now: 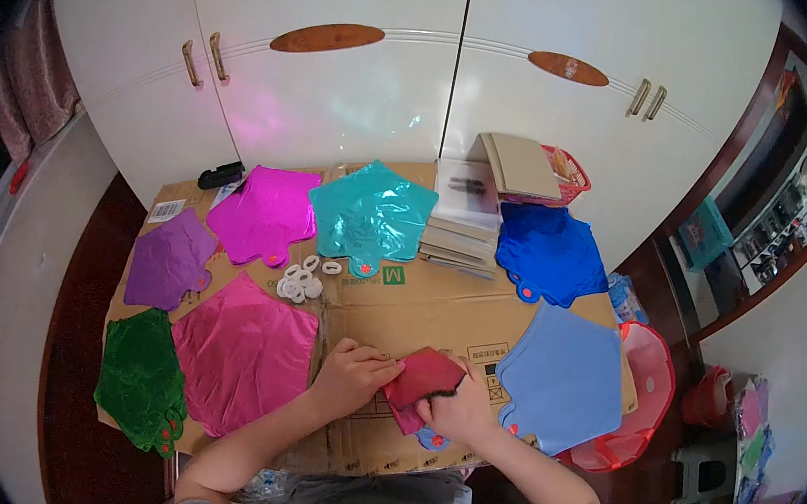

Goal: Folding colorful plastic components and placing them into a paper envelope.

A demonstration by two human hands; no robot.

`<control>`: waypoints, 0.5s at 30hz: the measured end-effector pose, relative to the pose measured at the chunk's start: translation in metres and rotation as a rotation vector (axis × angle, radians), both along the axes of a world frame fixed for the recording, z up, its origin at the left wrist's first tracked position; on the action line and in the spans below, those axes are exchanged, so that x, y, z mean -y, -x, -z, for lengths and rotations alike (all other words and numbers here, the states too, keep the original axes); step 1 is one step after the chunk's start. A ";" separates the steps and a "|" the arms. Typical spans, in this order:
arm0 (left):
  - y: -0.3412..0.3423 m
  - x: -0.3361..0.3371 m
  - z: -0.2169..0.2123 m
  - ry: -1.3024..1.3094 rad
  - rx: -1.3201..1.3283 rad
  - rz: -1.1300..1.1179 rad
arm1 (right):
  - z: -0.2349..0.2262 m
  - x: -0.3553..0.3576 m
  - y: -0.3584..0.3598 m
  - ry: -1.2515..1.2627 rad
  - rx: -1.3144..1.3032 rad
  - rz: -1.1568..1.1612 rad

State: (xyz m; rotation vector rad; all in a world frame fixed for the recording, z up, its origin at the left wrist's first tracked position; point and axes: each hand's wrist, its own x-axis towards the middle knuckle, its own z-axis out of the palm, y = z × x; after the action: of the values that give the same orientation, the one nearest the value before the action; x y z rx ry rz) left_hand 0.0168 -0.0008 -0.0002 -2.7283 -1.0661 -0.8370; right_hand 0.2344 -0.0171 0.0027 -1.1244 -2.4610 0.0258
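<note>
The person's hands meet above the near edge of the table, with a crimson folded sheet (425, 374) between them. The left hand (351, 376) pinches its left edge with bent fingers; the right hand (462, 411) grips its right side, thumb pressed toward the lower edge. The sheet is smooth and softly sheened, with a pinker flap hanging below. Just beneath it, near the table's edge, a rounded pale blue tab (433, 440) bears a red dot.

Under all this spreads flattened brown cardboard (405, 326), matte and creased. To the right lies a satiny light blue sheet (567, 378), angular, with a scalloped lower left edge; beyond the table's edge sits a glossy red plastic basin (646, 396). To the left, a wrinkled pink foil sheet (245, 358) touches a crinkled, glossy green sheet (140, 377).

Farther back are small white rings (300, 283) in a loose heap, a matte purple sheet (166, 262), a shiny magenta sheet (265, 216), a rippled, mirror-bright teal sheet (373, 214) and a creased deep blue sheet (553, 253). Behind stand smooth white cabinet doors (341, 98).
</note>
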 end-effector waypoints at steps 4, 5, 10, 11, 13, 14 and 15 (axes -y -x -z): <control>0.003 0.002 0.003 -0.078 -0.060 0.068 | 0.005 0.004 -0.008 0.091 -0.010 0.028; 0.004 0.002 0.002 -0.080 -0.092 0.081 | 0.012 0.003 -0.010 0.087 -0.003 0.043; 0.006 0.006 -0.003 -0.116 -0.268 0.105 | 0.026 0.003 -0.015 0.038 0.112 0.064; 0.006 0.007 -0.003 -0.115 -0.290 0.101 | 0.024 0.004 -0.015 0.055 0.104 0.066; 0.007 0.010 -0.003 -0.111 -0.335 0.094 | 0.018 0.006 -0.015 0.092 0.098 0.071; 0.006 0.012 -0.003 -0.108 -0.349 0.087 | 0.016 0.007 -0.014 0.112 0.099 0.073; 0.006 0.014 -0.005 -0.107 -0.364 0.079 | 0.014 0.007 -0.014 0.130 0.100 0.075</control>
State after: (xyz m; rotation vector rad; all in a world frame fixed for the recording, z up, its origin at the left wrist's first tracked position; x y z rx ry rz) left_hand 0.0110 -0.0148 0.0049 -2.7020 -0.8192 -0.3680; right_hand 0.2482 -0.0239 -0.0111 -1.3019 -2.5339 0.1112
